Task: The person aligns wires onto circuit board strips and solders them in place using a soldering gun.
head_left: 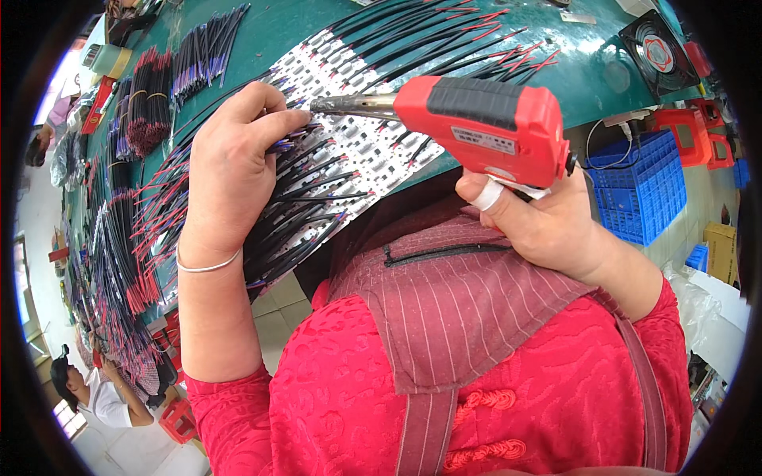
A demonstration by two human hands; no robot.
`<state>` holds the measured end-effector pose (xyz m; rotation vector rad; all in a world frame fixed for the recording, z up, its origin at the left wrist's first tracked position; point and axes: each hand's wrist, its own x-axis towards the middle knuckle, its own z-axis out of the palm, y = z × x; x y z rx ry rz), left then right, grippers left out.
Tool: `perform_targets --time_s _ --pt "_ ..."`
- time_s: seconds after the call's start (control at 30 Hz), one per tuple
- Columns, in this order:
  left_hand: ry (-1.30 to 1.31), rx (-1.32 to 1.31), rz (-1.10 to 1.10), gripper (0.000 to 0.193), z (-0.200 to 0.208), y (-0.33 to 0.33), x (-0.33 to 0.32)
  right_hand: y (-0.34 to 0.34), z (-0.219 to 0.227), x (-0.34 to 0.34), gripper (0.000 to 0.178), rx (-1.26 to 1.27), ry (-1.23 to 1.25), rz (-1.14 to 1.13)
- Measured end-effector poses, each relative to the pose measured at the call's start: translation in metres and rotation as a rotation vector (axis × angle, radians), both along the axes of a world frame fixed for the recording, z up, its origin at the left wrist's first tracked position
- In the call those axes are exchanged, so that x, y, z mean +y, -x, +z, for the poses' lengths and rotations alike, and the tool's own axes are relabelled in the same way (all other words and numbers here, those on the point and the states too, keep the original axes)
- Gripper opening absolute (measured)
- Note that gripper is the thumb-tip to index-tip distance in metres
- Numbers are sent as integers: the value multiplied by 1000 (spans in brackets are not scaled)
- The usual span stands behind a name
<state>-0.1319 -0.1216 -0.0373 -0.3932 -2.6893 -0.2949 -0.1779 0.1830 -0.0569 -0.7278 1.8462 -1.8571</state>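
Observation:
My right hand (548, 226), with white tape around the thumb, grips a red and black soldering gun (476, 111). The gun's metal tip points left and ends right beside the fingertips of my left hand (238, 155). Thumb and forefinger of that left hand are pinched together on a thin dark wire, whose end is mostly hidden by the fingers. Below them lies a panel of small white circuit boards (381, 170) on the green table (591, 71). Black wires with red tips (436, 40) fan out from the panel's far side, and more black wires (294, 210) stick out on the near side.
Bundled red and black wires (149, 103) and purple-ended wires (208, 47) lie at the left. A black fan (659, 51) stands at the far right. Blue crates (639, 186) and a red stool (684, 131) are right of the table. Another person (99, 393) sits at lower left.

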Motion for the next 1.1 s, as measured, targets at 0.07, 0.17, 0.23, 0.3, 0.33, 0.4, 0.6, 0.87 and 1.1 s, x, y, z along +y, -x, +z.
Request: perform_targets --time_s 0.07,0.17,0.23,0.3,0.33,0.4,0.6,0.87,1.1 --pt "10 3 3 35 0 -1 1 1 -2 1 26 125 -25 20" --pt "29 8 3 34 1 -1 2 0 0 -1 27 149 -13 20" --pt "37 9 -1 33 1 0 2 0 1 -4 28 87 52 10" --pt "46 11 0 33 1 1 3 0 -1 -4 27 118 65 -4" --pt "55 13 3 33 1 0 3 0 -2 -3 25 151 78 -16" --pt "50 9 5 33 2 0 3 0 3 2 24 120 6 4" --pt "65 15 0 32 2 0 5 -3 3 0 23 -8 94 -76" --pt "102 -57 16 51 3 -2 3 -2 1 4 26 -40 108 -44" --pt "90 -59 26 53 2 -3 3 -2 -3 3 25 -107 82 -48"
